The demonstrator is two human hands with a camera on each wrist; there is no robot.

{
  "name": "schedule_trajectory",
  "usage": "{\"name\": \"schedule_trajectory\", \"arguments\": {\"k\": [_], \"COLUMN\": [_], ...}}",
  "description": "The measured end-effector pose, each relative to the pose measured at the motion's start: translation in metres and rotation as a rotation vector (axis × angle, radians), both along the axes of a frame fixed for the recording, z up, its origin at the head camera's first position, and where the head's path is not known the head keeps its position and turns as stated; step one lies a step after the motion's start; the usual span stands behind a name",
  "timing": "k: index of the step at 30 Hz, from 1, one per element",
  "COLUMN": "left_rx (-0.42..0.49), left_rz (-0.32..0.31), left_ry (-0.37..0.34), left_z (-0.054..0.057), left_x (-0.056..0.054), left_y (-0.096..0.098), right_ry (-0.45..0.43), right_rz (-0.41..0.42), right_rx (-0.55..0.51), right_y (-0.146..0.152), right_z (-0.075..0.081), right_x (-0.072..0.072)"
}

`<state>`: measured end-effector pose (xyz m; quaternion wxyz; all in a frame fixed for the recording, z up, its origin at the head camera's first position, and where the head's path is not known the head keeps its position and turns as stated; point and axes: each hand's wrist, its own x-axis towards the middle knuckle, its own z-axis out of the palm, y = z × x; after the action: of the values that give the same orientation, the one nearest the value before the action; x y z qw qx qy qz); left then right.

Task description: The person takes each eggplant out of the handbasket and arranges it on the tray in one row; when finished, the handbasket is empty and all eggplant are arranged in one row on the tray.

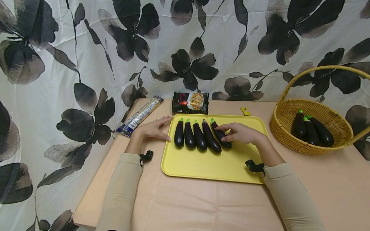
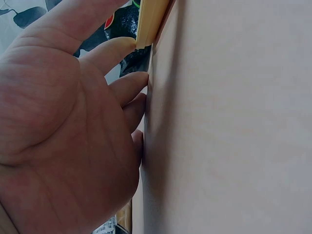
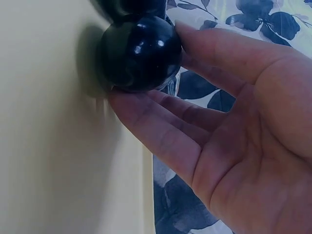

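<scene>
Several dark purple eggplants [image 1: 200,138] lie side by side in a row on a yellow tray [image 1: 202,166], their green stem ends toward the back. My right hand [image 1: 245,133] holds the rightmost eggplant [image 3: 141,53] between thumb and fingers, its body against the tray. At the tray's left edge, my left hand [image 1: 151,129] has its fingers spread. In the left wrist view, a fingertip of the left hand [image 2: 73,126] touches the tray rim [image 2: 148,24], and the other fingers rest by the table surface.
To the right stands a wicker basket [image 1: 306,104] with a tall handle and 3 eggplants [image 1: 313,131] inside. Behind the tray are a black food packet [image 1: 190,103] and a small yellow packet [image 1: 245,111]. A long blue-and-yellow package [image 1: 141,116] lies behind the left hand.
</scene>
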<state>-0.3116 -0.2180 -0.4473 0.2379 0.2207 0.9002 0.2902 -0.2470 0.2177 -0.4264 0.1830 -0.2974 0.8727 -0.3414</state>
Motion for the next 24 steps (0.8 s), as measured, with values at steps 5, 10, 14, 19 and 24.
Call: {"name": "schedule_trajectory", "arguments": {"k": [5, 10, 14, 19, 24], "left_rx": [0.000, 0.005, 0.001, -0.002, -0.001], "left_rz": [0.001, 0.001, -0.004, -0.006, -0.006], "left_ry": [-0.001, -0.003, 0.005, 0.008, 0.005], "left_z": [-0.0002, 0.0003, 0.0004, -0.0002, -0.0012], "left_x": [-0.0001, -0.0001, -0.0004, -0.0011, -0.0017], "left_y": [0.0004, 0.0007, 0.0003, 0.0001, 0.0000], "right_ry": [-0.002, -0.015, -0.015, -0.004, -0.001], "right_rz": [0.012, 0.021, 0.022, 0.015, 0.014], "right_rx": [0.013, 0.010, 0.014, 0.017, 0.009], "right_y": [-0.0019, -0.0021, -0.0026, -0.0020, -0.0002], "right_z": [-0.0002, 0.0000, 0.0009, -0.0002, -0.0004], "right_x": [0.0006, 0.0004, 0.0009, -0.0001, 0.0003]}}
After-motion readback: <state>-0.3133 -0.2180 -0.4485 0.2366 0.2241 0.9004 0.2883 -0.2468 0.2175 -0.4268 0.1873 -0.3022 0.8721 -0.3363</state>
